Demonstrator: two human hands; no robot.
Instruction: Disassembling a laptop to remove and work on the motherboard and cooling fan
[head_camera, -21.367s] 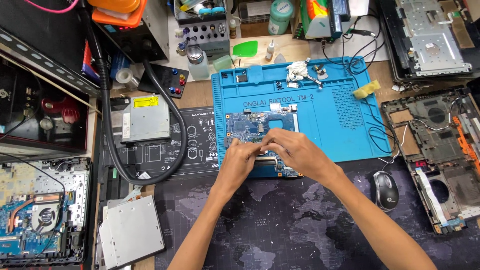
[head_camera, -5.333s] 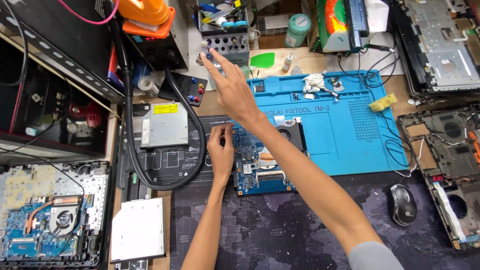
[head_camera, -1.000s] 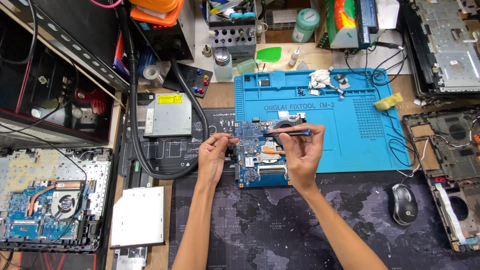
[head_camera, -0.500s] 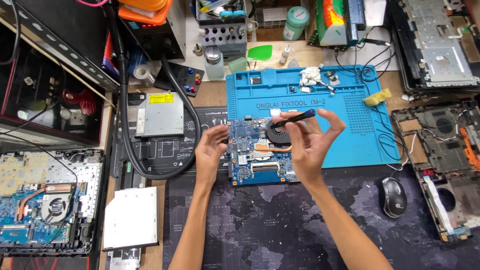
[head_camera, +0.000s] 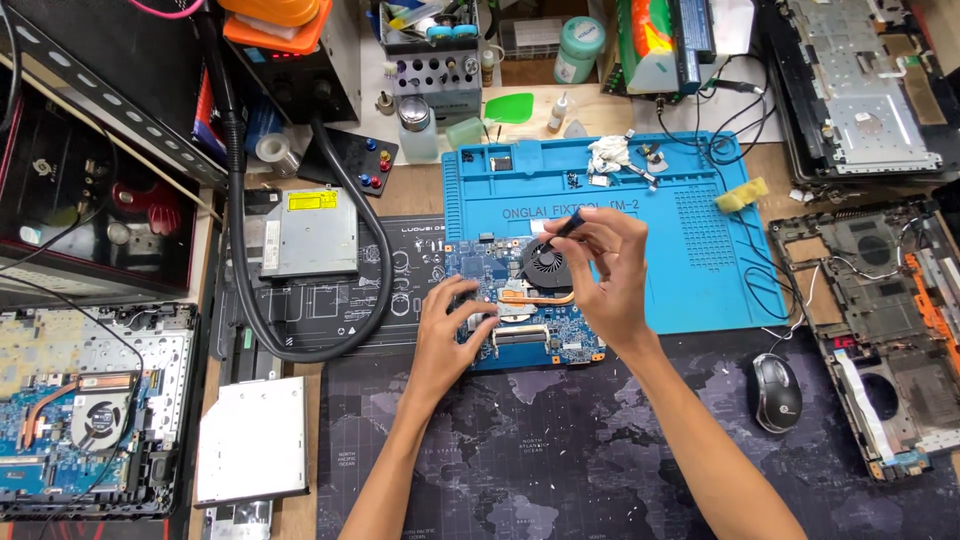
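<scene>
A blue laptop motherboard (head_camera: 566, 340) lies at the near left corner of a blue repair mat (head_camera: 690, 260). On it sit a round black fan (head_camera: 545, 265) and a copper heat pipe (head_camera: 535, 296). My left hand (head_camera: 450, 325) rests flat on the board's left part, fingers spread, holding it down. My right hand (head_camera: 608, 270) pinches a thin black screwdriver (head_camera: 566, 226), tip pointing down at the fan's upper right edge.
Several small parts and a white cloth lie at the mat's far edge. A silver optical drive (head_camera: 308, 232) and black hose (head_camera: 370, 260) lie left. A mouse (head_camera: 778, 392) and open laptop chassis (head_camera: 880, 330) lie right. Another motherboard (head_camera: 90, 400) lies far left.
My right hand has turned the black screwdriver from lying across the board to pointing down at the fan. My left hand has stayed on the board.
</scene>
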